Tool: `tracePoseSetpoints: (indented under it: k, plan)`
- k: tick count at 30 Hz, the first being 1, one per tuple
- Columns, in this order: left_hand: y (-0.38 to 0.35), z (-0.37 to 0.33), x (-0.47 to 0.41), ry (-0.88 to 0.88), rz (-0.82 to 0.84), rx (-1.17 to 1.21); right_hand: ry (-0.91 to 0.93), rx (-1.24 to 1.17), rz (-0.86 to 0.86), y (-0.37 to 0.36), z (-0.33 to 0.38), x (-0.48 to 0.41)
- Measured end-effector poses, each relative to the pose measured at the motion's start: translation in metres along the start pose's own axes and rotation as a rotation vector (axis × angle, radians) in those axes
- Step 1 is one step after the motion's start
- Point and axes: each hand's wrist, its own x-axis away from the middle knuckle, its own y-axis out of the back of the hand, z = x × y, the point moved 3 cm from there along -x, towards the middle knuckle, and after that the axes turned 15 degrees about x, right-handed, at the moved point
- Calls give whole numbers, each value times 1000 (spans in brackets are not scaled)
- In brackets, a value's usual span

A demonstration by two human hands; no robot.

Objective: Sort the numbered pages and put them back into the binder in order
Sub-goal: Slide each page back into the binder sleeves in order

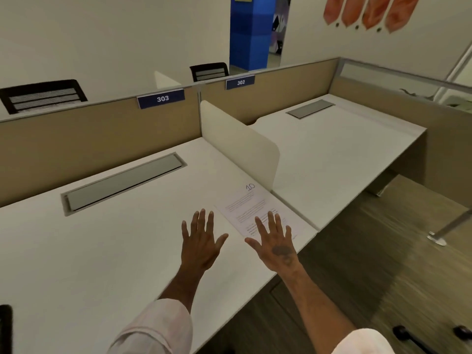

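the page [258, 213] marked 10 lies flat at the right front corner of the surface [102, 251], just beside the low white divider [237, 141], its lower edge near the surface's front edge. the right hand [277, 247] is over the page's lower half, palm down, fingers [271, 223] straight and spread apart, holding nothing. the left hand [200, 245] is the same, flat and spread, over bare surface just left of the page.

the step looks like picking up this sheet to start the sort. a single sheet lying flat is hard to pinch, so it would be best to press lightly with the right fingertips and slide it toward the front edge until a corner overhangs, then take that corner (the left hand can steady the far side).

i cannot tell whether the right fingers touch the paper or hover above it. no binder or other numbered pages are in view. the printed lines are too blurred to read, and whether more sheets lie under the 10 is unclear. a dark thing [5, 328] at the lower left is cut off.
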Motion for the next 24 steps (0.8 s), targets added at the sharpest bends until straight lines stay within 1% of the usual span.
tracePoseSetpoints:
  k: [7,12,17,19,24]
  plan:
    - [-35,-27,-61,-24,30,4,-15,-30,31,-7,-45,-63]
    - [-52,-37,-95,34,22,2,24,-18,66,-19,-65,-106]
    - [-75,-49,-106,176,-22,10,104,-28,102,-33,-83,-144]
    - [-83,-58,-108,255,-50,8,163,-55,160,-41,-91,-157]
    - [-105,-81,-109,467,-56,-25,280,-61,181,-57,-106,-184]
